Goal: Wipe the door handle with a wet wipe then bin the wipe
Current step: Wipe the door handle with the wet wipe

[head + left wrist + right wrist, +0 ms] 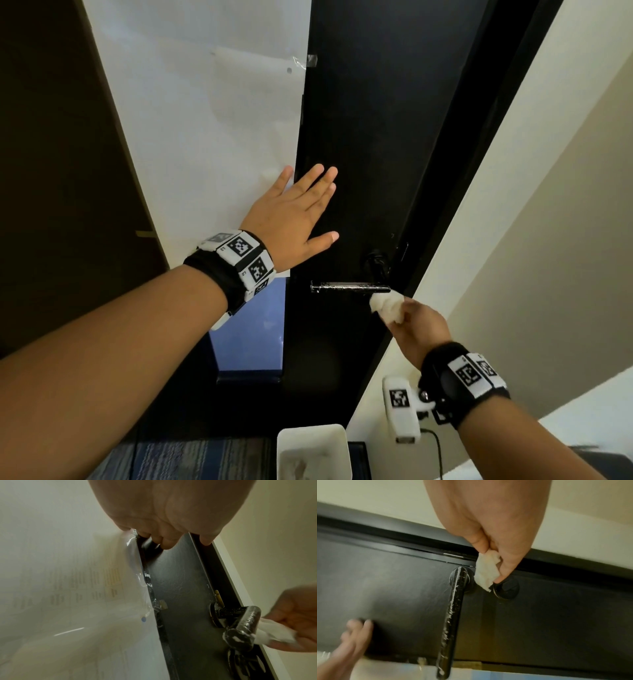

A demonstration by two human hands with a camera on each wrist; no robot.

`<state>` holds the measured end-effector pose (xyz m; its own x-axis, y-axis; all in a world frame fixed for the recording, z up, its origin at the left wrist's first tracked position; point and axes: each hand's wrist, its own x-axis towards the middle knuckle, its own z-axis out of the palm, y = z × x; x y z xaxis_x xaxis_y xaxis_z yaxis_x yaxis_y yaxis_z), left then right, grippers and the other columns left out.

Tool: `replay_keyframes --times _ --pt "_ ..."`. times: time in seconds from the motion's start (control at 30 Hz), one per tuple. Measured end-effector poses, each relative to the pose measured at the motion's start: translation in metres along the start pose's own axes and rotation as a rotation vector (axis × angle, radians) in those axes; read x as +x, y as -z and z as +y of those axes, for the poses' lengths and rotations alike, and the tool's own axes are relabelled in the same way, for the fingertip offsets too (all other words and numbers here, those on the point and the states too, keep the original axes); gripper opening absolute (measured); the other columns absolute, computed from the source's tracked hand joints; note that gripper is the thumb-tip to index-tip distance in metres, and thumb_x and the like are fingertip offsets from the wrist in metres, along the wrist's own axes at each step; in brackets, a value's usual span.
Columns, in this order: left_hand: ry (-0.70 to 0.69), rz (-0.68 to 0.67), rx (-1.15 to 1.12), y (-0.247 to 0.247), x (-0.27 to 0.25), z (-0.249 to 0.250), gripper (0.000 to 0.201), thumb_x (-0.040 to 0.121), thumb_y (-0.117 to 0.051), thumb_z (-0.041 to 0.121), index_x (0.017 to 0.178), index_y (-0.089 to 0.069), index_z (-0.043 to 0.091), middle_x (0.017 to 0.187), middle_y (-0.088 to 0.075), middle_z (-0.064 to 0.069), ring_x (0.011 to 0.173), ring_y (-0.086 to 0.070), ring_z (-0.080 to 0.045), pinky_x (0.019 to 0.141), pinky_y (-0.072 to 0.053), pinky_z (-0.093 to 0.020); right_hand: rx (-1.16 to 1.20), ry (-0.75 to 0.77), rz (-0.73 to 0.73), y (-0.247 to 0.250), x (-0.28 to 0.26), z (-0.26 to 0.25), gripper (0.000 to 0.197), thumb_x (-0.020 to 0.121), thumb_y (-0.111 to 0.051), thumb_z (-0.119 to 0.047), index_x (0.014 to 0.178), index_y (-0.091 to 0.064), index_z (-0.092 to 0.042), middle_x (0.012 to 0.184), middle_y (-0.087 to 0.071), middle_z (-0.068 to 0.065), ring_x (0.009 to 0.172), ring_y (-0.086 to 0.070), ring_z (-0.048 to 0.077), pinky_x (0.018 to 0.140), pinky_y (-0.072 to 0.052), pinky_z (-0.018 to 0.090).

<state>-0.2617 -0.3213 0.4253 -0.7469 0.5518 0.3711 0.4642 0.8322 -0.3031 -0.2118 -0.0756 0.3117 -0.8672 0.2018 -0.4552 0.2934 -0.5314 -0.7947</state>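
A black lever door handle [349, 287] [243, 627] [453, 615] sticks out of the black door [359, 154], its bar streaked with wet marks. My right hand [416, 330] [493, 563] pinches a crumpled white wet wipe [387, 305] [272, 632] [485, 572] just beside the handle's pivot end, close to it; I cannot tell whether wipe and bar touch. My left hand [301, 209] [164, 540] lies flat with straight fingers on the door above and left of the handle, partly over the white paper.
A white paper sheet [212, 120] is taped over the door's left part. A round lock plate [506, 588] sits beside the handle's base. A white bin [313, 452] with crumpled wipes inside stands on the floor below the handle. A cream wall [548, 205] lies right of the door frame.
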Motion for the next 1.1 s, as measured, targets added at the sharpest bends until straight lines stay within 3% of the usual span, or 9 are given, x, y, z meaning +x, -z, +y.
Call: replay_keyframes --times 0.07,0.13,0.37,0.5,0.67,0.77,0.83,1.0,1.1 --pt "-0.002 -0.002 -0.002 0.0 0.0 0.0 0.077 0.093 -0.01 0.061 0.15 -0.005 0.011 0.16 0.007 -0.003 0.147 0.011 -0.017 0.12 0.002 -0.047 0.262 -0.056 -0.054 -0.01 0.002 -0.004 0.036 0.096 -0.035 0.003 0.125 -0.054 0.01 0.122 -0.062 0.023 0.098 -0.069 0.023 0.095 -0.052 0.032" --pt "-0.003 -0.001 -0.005 0.0 0.0 0.0 0.077 0.093 -0.01 0.061 0.15 -0.005 0.011 0.16 0.007 -0.003 0.146 0.012 -0.017 0.119 0.002 -0.047 0.391 -0.097 -0.092 -0.017 0.003 -0.008 0.036 0.096 -0.034 0.0 0.125 -0.054 0.008 0.121 -0.065 0.024 0.108 -0.065 0.035 0.101 -0.048 0.043" --pt "-0.001 0.015 0.004 -0.003 0.0 0.0 0.077 0.092 -0.009 0.062 0.15 -0.006 0.011 0.16 0.006 -0.004 0.147 0.011 -0.018 0.119 0.001 -0.047 0.35 -0.095 -0.126 -0.02 -0.014 0.004 0.028 0.096 -0.036 0.003 0.112 -0.058 0.007 0.095 -0.074 0.022 0.098 -0.069 0.034 0.103 -0.046 0.046" --pt "-0.005 0.015 0.007 -0.003 0.0 -0.001 0.077 0.093 -0.009 0.062 0.15 -0.006 0.011 0.161 0.006 -0.004 0.147 0.01 -0.019 0.119 0.001 -0.048 0.294 -0.086 -0.117 -0.023 -0.019 0.016 0.033 0.096 -0.037 0.002 0.125 -0.053 0.009 0.117 -0.065 0.027 0.109 -0.063 0.039 0.1 -0.048 0.046" --pt "-0.008 0.02 0.009 -0.003 0.0 -0.001 0.077 0.093 -0.009 0.062 0.151 -0.007 0.011 0.161 0.006 -0.004 0.147 0.009 -0.019 0.119 0.001 -0.048 0.065 -0.019 -0.206 -0.032 -0.039 0.026 0.033 0.098 -0.035 0.001 0.121 -0.057 0.008 0.119 -0.065 0.028 0.11 -0.064 0.038 0.096 -0.051 0.042" --pt "-0.01 0.014 0.004 -0.002 0.001 -0.002 0.077 0.093 -0.009 0.062 0.15 -0.006 0.011 0.161 0.006 -0.004 0.147 0.01 -0.019 0.119 0.001 -0.048 -0.065 0.164 -0.242 -0.033 -0.051 0.008 0.033 0.099 -0.035 0.0 0.11 -0.067 0.001 0.11 -0.072 0.019 0.101 -0.069 0.029 0.085 -0.056 0.035" --pt "-0.01 0.015 0.002 -0.002 0.0 -0.002 0.077 0.092 -0.009 0.062 0.151 -0.006 0.011 0.161 0.007 -0.004 0.147 0.011 -0.018 0.119 0.001 -0.048 -0.17 0.373 -0.228 -0.034 -0.054 -0.011 0.034 0.099 -0.037 -0.001 0.108 -0.069 -0.003 0.109 -0.073 0.016 0.102 -0.069 0.027 0.088 -0.055 0.033" --pt "-0.007 0.028 0.0 -0.004 0.0 -0.001 0.078 0.092 -0.008 0.062 0.15 -0.006 0.011 0.161 0.006 -0.004 0.147 0.011 -0.018 0.119 0.0 -0.048 -0.929 0.85 0.104 -0.031 -0.029 -0.034 0.036 0.097 -0.041 -0.004 0.119 -0.066 -0.015 0.102 -0.067 0.008 0.081 -0.061 0.017 0.067 -0.046 0.016" --pt "-0.012 0.03 -0.002 -0.004 0.0 -0.002 0.077 0.092 -0.009 0.062 0.15 -0.006 0.011 0.161 0.006 -0.004 0.147 0.01 -0.019 0.119 0.0 -0.048 -1.31 0.967 0.029 -0.025 -0.014 -0.017 0.041 0.092 -0.043 0.003 0.123 -0.064 -0.014 0.103 -0.062 0.01 0.095 -0.055 0.021 0.082 -0.039 0.02"
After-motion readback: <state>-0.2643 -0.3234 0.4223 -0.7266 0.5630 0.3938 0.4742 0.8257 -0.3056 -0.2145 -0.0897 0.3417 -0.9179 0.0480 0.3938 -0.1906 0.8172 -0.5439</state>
